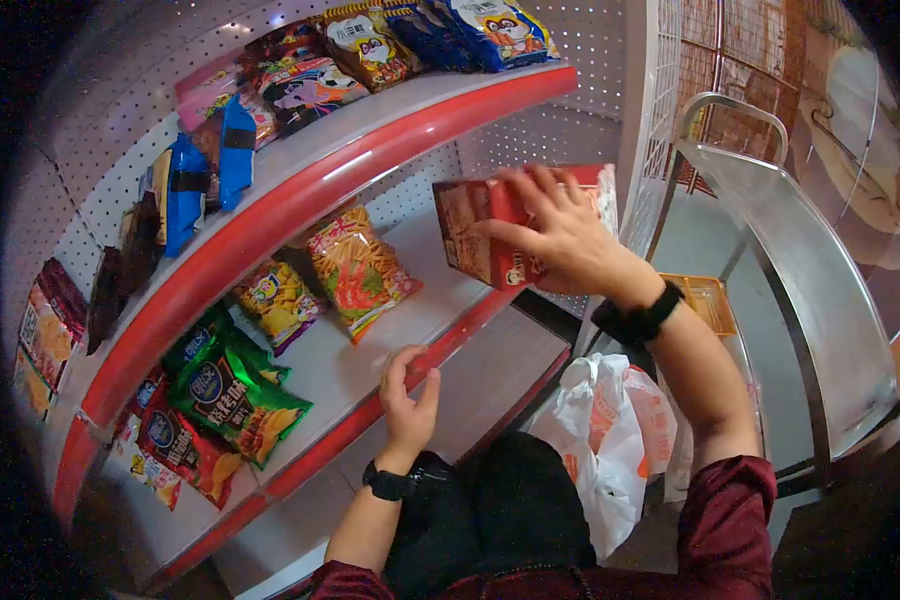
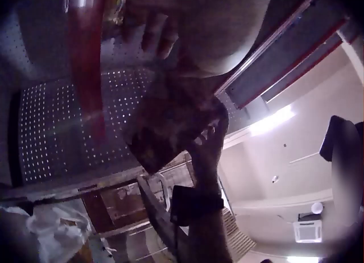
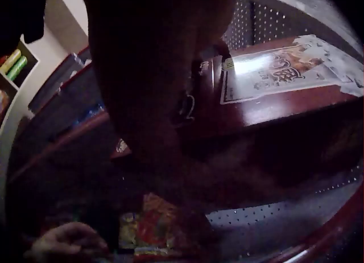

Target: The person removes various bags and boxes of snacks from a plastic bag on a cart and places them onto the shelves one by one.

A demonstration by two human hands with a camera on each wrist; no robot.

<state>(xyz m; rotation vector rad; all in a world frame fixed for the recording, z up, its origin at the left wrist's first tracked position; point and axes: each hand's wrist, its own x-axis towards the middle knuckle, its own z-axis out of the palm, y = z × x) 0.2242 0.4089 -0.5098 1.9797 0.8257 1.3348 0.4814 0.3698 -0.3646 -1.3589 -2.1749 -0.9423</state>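
Note:
In the head view my right hand (image 1: 568,240) grips a red printed cardboard box (image 1: 467,235), fingers spread over its top and thumb along its near side. The box is tilted and overlaps the right end of the lower shelf (image 1: 425,240). A pale label shows on the box (image 3: 267,83) in the right wrist view. My left hand (image 1: 407,405) holds nothing; its fingers are loosely bent just in front of the shelf's red edge. Closest to it lies a clear bag of stick-shaped snacks (image 1: 360,270). The left wrist view shows the box (image 2: 165,123) dark, from below.
Yellow (image 1: 278,303), green (image 1: 235,390) and red (image 1: 185,440) snack bags lie along the lower shelf. A red-edged upper shelf (image 1: 370,150) holds more bags. A white plastic bag (image 1: 600,440) sits by my right leg; a metal cart (image 1: 800,230) stands to the right.

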